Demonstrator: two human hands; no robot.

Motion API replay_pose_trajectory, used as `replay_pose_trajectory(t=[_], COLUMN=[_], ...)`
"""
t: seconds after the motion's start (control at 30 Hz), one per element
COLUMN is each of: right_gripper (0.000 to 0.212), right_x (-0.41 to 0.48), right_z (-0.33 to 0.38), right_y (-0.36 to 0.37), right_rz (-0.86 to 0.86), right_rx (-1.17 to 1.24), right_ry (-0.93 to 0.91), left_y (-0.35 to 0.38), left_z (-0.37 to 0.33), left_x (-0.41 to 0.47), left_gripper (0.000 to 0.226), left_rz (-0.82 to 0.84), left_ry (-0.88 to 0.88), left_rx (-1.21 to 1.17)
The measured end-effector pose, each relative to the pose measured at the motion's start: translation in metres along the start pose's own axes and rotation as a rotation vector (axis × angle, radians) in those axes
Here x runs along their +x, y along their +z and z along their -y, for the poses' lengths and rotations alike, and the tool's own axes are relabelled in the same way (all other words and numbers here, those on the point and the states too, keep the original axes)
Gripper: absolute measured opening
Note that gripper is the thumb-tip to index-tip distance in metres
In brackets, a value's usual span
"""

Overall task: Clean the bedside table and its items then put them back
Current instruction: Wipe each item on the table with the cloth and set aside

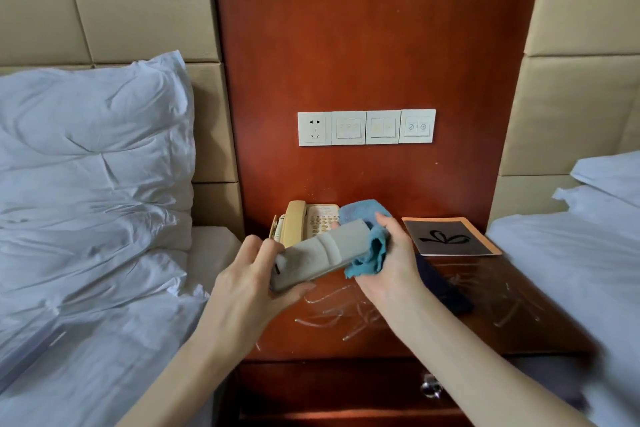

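My left hand (249, 274) grips the near end of a grey-white remote control (318, 251), held above the red-brown bedside table (398, 333). My right hand (391, 253) holds a blue cloth (370, 246) pressed around the remote's far end. A beige telephone (308, 224) stands at the back left of the table, partly behind the remote. At the back right lies an orange-edged booklet (450, 236) with a dark cover. A dark flat object (443, 286) rests on the table under my right forearm.
White-sheeted beds flank the table, with a big pillow (93, 156) on the left and bedding (571, 253) on the right. A socket and switch panel (366, 127) sits on the wooden wall. A drawer with a glass knob (431, 388) lies below the tabletop.
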State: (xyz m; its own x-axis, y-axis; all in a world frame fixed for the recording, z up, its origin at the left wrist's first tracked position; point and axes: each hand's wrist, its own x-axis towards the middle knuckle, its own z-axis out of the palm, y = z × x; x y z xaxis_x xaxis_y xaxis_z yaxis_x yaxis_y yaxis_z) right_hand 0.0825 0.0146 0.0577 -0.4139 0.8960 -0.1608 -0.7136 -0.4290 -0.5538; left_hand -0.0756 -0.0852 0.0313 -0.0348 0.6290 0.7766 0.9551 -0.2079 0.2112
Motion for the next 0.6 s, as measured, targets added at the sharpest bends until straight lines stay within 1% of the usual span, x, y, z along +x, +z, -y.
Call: replay_pose_trajectory(t=[0.07,0.17,0.23,0.3,0.37,0.4,0.5,0.53,0.6], right_gripper=[0.026,0.023,0.026,0.035,0.042,0.042,0.039,0.040,0.043], right_x=[0.000,-0.002,-0.005,-0.008,-0.009,-0.009,-0.008,-0.009,-0.010], right_z=[-0.002,0.001,0.007,0.012,0.015,0.015,0.009,0.005,-0.008], right_y=[-0.003,-0.010,-0.016,-0.021,-0.023,-0.023,-0.019,-0.018,-0.016], right_rz=[-0.066,-0.150,-0.194,-0.198,-0.182,-0.160,-0.070,-0.031,0.060], right_rx=[-0.021,-0.103,-0.161,-0.209,-0.206,-0.191,-0.165,-0.194,-0.351], right_ry=[0.004,0.019,0.020,0.011,-0.009,-0.029,-0.105,-0.128,-0.196], left_y=[0.005,0.013,0.019,0.026,0.032,0.034,0.041,0.043,0.048], left_z=[0.000,0.000,-0.003,-0.009,-0.015,-0.019,-0.033,-0.038,-0.044], left_x=[-0.004,-0.010,-0.012,-0.013,-0.012,-0.011,-0.011,-0.011,-0.011], left_gripper=[0.045,0.044,0.044,0.040,0.030,0.028,0.041,0.043,0.040], left_rz=[0.042,0.077,0.095,0.096,0.096,0.107,0.195,0.229,0.259], left_ry=[-0.028,-0.049,-0.071,-0.125,-0.213,-0.264,-0.399,-0.446,-0.533], left_rx=[-0.002,-0.009,-0.039,-0.132,-0.287,-0.365,-0.606,-0.679,-0.778])
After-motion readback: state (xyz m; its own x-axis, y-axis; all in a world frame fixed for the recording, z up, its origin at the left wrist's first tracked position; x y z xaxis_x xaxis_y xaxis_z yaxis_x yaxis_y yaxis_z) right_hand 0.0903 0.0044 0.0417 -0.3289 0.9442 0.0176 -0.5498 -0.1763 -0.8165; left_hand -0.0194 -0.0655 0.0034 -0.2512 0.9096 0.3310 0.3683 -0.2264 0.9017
